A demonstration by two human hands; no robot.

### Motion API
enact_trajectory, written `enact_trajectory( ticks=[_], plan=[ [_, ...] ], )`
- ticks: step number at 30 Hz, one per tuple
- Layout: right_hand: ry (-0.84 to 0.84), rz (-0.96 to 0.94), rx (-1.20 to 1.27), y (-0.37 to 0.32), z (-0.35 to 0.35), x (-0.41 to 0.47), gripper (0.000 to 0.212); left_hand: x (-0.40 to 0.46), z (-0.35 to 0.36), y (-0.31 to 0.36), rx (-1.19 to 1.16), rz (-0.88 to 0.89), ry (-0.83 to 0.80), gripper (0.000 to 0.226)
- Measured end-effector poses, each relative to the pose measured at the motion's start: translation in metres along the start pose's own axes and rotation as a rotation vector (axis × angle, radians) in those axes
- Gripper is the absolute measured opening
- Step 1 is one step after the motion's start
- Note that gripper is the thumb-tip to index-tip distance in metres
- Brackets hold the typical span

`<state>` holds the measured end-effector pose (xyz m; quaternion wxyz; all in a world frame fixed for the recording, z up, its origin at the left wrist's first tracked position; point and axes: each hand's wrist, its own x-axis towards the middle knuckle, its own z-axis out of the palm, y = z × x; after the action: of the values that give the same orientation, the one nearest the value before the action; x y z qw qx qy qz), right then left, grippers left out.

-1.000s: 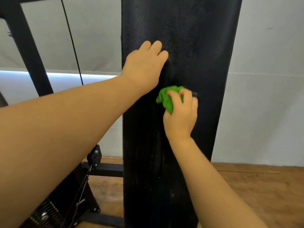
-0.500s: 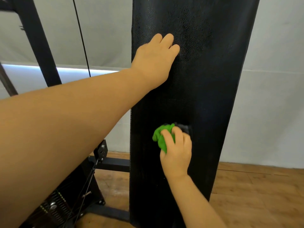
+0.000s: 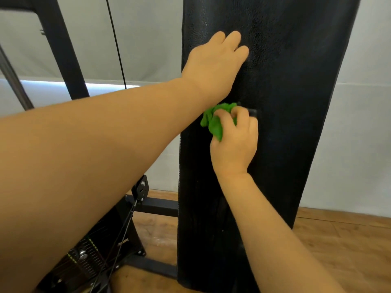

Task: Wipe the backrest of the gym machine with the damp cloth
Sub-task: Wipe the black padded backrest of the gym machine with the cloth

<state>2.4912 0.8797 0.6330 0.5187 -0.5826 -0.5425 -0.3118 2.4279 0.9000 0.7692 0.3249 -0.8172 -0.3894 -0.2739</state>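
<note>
head view | you are pressing your left hand [image 3: 213,62] flat, fingers straight, on the upper backrest [image 3: 296,123] | your right hand [image 3: 234,140] is gripping the bunched cloth [image 3: 213,121] against the pad just below the left, nearer the pad's left edge | backrest is standing upright ahead, long axis running vertically, face toward you
</note>
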Motion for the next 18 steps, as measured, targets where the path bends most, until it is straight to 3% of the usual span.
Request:
enact_trajectory(
  ticks=[4,7,13,16,18],
  plan=[
    [0.062,0.077,-0.013,-0.015,0.008,0.019,0.023,-0.001,0.002,-0.001,0.001,0.012,0.029,0.044],
    [0.04,0.032,-0.034,-0.015,0.011,-0.003,0.026,-0.002,0.002,-0.001,-0.006,0.014,0.04,0.046],
    [-0.264,-0.194,-0.027,-0.019,0.013,-0.115,0.025,-0.003,0.0,-0.004,-0.01,0.028,0.032,0.044],
    [-0.425,-0.195,-0.017,-0.02,0.013,-0.153,0.037,-0.003,-0.001,-0.004,-0.015,0.031,0.016,0.044],
    [-0.437,-0.165,-0.007,-0.021,0.014,-0.155,0.041,-0.002,-0.002,-0.005,-0.008,0.034,0.008,0.043]
  ],
)
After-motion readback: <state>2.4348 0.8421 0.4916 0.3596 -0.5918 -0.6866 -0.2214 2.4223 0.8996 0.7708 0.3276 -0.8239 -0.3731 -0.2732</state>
